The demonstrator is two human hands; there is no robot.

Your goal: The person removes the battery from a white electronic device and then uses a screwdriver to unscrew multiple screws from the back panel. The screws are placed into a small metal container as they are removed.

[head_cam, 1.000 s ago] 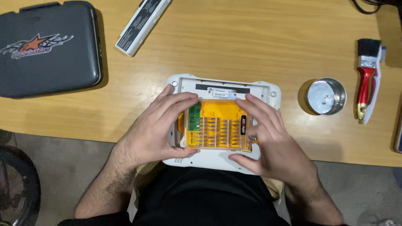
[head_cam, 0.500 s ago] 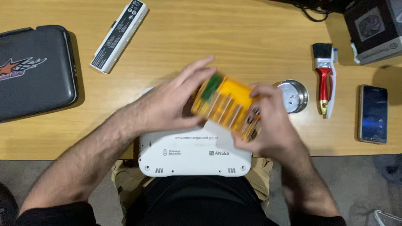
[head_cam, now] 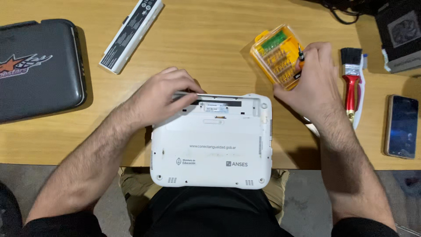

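A small white laptop (head_cam: 210,145) lies upside down at the table's near edge, partly over my lap, its battery bay empty. My left hand (head_cam: 164,94) rests on the laptop's far left corner, fingers curled over the edge. My right hand (head_cam: 309,81) holds a yellow transparent screwdriver bit case (head_cam: 274,55) on the wooden table (head_cam: 210,48), to the right of and beyond the laptop. A small dark screwdriver sticks up between my fingers beside the case.
A white laptop battery (head_cam: 130,33) lies at the far left centre. A dark grey closed laptop (head_cam: 37,68) sits at the left. A red-handled brush (head_cam: 351,81), a dark phone (head_cam: 401,126) and a black box (head_cam: 401,33) lie at the right.
The yellow case was on the laptop under both hands, then was lifted and carried right. Now it rests on the table at the right. My left hand returned to the laptop.
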